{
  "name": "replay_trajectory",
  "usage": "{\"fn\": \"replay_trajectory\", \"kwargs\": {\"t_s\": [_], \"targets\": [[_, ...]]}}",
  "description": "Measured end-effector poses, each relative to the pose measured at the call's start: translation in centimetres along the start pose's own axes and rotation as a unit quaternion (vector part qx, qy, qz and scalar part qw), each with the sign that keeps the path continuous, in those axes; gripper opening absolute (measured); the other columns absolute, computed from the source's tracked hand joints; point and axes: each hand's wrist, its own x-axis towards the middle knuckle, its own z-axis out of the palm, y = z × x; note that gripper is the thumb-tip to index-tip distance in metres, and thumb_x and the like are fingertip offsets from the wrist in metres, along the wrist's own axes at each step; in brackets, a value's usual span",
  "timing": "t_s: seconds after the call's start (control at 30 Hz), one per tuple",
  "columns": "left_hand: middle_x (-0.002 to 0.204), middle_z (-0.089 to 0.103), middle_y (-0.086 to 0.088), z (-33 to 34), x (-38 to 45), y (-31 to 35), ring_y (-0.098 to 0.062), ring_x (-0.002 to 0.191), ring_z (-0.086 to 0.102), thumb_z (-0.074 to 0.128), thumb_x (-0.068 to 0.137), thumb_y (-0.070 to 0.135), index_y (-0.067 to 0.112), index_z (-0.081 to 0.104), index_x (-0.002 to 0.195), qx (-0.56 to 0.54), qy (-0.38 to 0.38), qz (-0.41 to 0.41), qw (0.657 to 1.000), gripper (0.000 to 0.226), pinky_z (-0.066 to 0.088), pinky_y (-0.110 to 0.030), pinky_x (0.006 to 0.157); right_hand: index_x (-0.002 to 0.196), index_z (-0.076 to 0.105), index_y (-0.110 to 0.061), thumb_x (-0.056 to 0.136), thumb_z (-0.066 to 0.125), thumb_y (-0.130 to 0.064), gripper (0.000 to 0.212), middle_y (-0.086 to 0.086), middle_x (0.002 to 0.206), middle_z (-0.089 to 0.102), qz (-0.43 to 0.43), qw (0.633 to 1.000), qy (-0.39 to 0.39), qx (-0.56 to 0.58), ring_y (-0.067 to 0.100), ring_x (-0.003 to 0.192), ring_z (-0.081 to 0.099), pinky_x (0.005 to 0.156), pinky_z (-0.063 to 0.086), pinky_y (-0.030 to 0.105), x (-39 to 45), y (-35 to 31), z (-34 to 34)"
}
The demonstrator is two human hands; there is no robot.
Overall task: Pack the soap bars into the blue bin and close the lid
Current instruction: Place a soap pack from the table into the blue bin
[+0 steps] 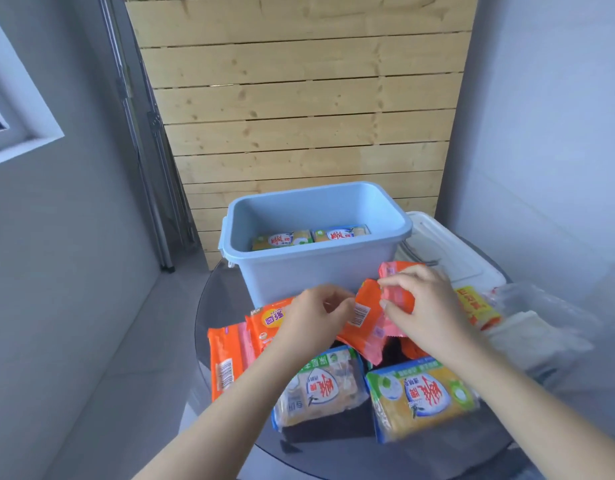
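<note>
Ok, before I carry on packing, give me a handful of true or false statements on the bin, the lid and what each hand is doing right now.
1. The blue bin already holds two yellow soap packs. True.
2. The white lid is on the bin. False: it lies on the table to the right of the bin, which is open.
3. The right hand pinches a pink soap pack. True.
4. The left hand rests flat on the table. False: its fingers are curled on an orange soap pack.
5. No soap packs are left outside the bin. False: several orange and yellow-and-blue packs lie on the table in front of it.
</note>
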Motion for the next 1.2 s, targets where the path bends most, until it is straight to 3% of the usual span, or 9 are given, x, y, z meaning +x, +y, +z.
{"fn": "replay_trajectory", "kwargs": {"t_s": [0.17, 0.3, 0.4, 0.53, 0.63, 0.8, 0.97, 1.1, 1.2], "targets": [[0.103, 0.073, 0.005, 1.5, 0.5, 1.0, -0.008, 0.087, 0.062, 0.05, 0.093, 0.033, 0.021, 0.068, 0.112, 0.046, -0.031, 0.003, 0.998, 0.028, 0.046, -0.019, 0.07, 0.141, 0.039, -0.024, 0.082, 0.057, -0.05, 0.066, 0.005, 0.141, 0.043, 0.094, 0.993, -0.048, -0.051, 0.026, 0.13, 0.036, 0.108, 0.029, 0.035, -0.3, 1.3, -0.8], [0.102, 0.073, -0.002, 1.9, 0.8, 1.2, -0.018, 0.094, 0.066, 0.044, 0.094, 0.042, 0.022, 0.068, 0.113, 0.063, -0.057, -0.006, 0.996, 0.036, 0.053, -0.034, 0.084, 0.144, 0.037, -0.021, 0.082, 0.059, -0.049, 0.071, 0.003, 0.145, 0.046, 0.108, 0.99, -0.086, 0.028, 0.02, 0.132, 0.043, 0.107, 0.035, 0.033, -0.3, 1.3, -1.1], [0.1, 0.073, -0.007, 1.9, 1.0, 1.4, -0.023, 0.093, 0.066, 0.042, 0.095, 0.043, 0.019, 0.068, 0.109, 0.056, -0.071, -0.006, 0.996, 0.038, 0.053, -0.038, 0.08, 0.142, 0.041, -0.021, 0.081, 0.062, -0.046, 0.07, 0.003, 0.141, 0.05, 0.109, 0.99, -0.082, 0.047, 0.017, 0.13, 0.046, 0.106, 0.038, 0.032, -0.3, 1.6, -1.3], [0.095, 0.072, 0.002, 1.5, 1.1, 1.4, -0.016, 0.088, 0.065, 0.042, 0.094, 0.047, 0.022, 0.068, 0.109, 0.021, -0.091, -0.021, 0.995, 0.039, 0.05, -0.032, 0.079, 0.14, 0.045, -0.021, 0.081, 0.065, -0.04, 0.065, -0.003, 0.132, 0.056, 0.086, 0.989, -0.096, 0.067, 0.006, 0.106, 0.057, 0.08, 0.042, 0.007, -1.0, 1.1, -1.3], [0.09, 0.07, 0.006, 1.2, 1.1, 1.1, -0.007, 0.07, 0.06, 0.047, 0.094, 0.045, 0.023, 0.067, 0.107, 0.042, -0.105, -0.008, 0.994, 0.033, 0.045, -0.022, 0.063, 0.131, 0.054, -0.025, 0.082, 0.067, -0.035, 0.052, -0.013, 0.094, 0.063, 0.091, 0.985, -0.106, 0.102, -0.009, 0.071, 0.053, 0.059, 0.039, -0.003, -1.3, 0.7, -1.4], [0.095, 0.069, 0.005, 1.0, 1.0, 0.9, -0.003, 0.07, 0.058, 0.049, 0.094, 0.041, 0.023, 0.063, 0.115, 0.047, -0.111, -0.005, 0.993, 0.031, 0.044, -0.02, 0.061, 0.108, 0.07, -0.025, 0.076, 0.071, -0.036, 0.033, -0.003, 0.094, 0.068, 0.122, 0.986, -0.059, 0.098, 0.008, 0.08, 0.062, 0.069, 0.044, 0.019, 0.5, 1.7, -1.8], [0.1, 0.067, 0.007, 1.2, 0.8, 1.2, -0.009, 0.079, 0.059, 0.046, 0.097, 0.037, 0.023, 0.061, 0.124, 0.05, -0.086, -0.011, 0.995, 0.034, 0.042, -0.014, 0.062, 0.135, 0.048, -0.016, 0.08, 0.067, -0.039, 0.062, 0.002, 0.137, 0.053, 0.144, 0.974, -0.136, 0.105, 0.017, 0.121, 0.054, 0.097, 0.043, 0.031, 3.3, 2.4, -1.5], [0.113, 0.065, 0.0, 1.0, -0.2, 0.9, -0.015, 0.091, 0.061, 0.052, 0.089, 0.049, 0.023, 0.06, 0.122, 0.119, -0.038, -0.004, 0.992, 0.043, 0.049, -0.026, 0.075, 0.11, 0.066, -0.015, 0.086, 0.056, -0.047, 0.041, 0.002, 0.117, 0.069, 0.149, 0.952, -0.235, 0.127, 0.018, 0.104, 0.065, 0.091, 0.048, 0.034, 4.5, 2.4, -1.6], [0.115, 0.064, -0.003, 0.6, -1.2, 0.7, -0.022, 0.092, 0.066, 0.044, 0.088, 0.06, 0.019, 0.054, 0.123, 0.201, -0.065, -0.038, 0.977, 0.055, 0.051, -0.031, 0.071, 0.099, 0.07, -0.015, 0.088, 0.049, -0.052, 0.043, 0.0, 0.105, 0.072, 0.138, 0.949, -0.261, 0.106, 0.018, 0.098, 0.066, 0.09, 0.048, 0.034, 4.7, 2.6, -1.8]]}}
